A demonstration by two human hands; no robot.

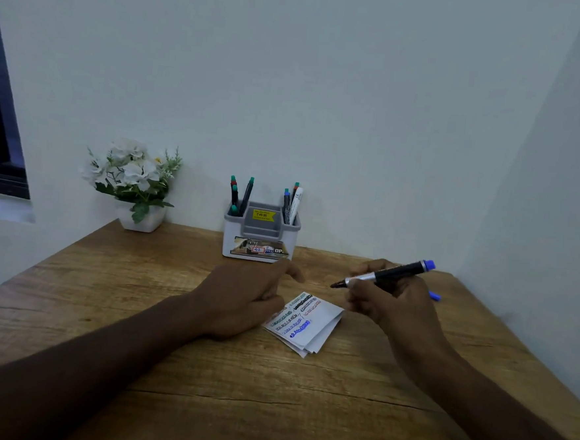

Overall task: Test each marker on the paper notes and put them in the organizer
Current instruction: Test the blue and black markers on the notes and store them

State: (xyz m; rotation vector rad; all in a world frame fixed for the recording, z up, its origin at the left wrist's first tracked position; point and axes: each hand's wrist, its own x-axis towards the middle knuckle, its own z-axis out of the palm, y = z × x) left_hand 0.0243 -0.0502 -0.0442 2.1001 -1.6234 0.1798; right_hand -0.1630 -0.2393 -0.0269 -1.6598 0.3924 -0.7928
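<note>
A small stack of white paper notes (312,324) with coloured scribbles lies on the wooden table (269,400). My left hand (242,299) rests on the notes' left edge, its fingers loosely curled. My right hand (389,302) grips an uncapped black marker with a blue end (386,274), its tip pointing left just above the notes. A blue cap (435,295) lies on the table behind my right hand. The white and grey organizer (261,233) stands at the back and holds several markers in its left and right slots.
A white pot of white flowers (137,181) stands at the table's back left against the wall. A dark window frame (0,124) is at the far left. Walls close in behind and to the right of the table.
</note>
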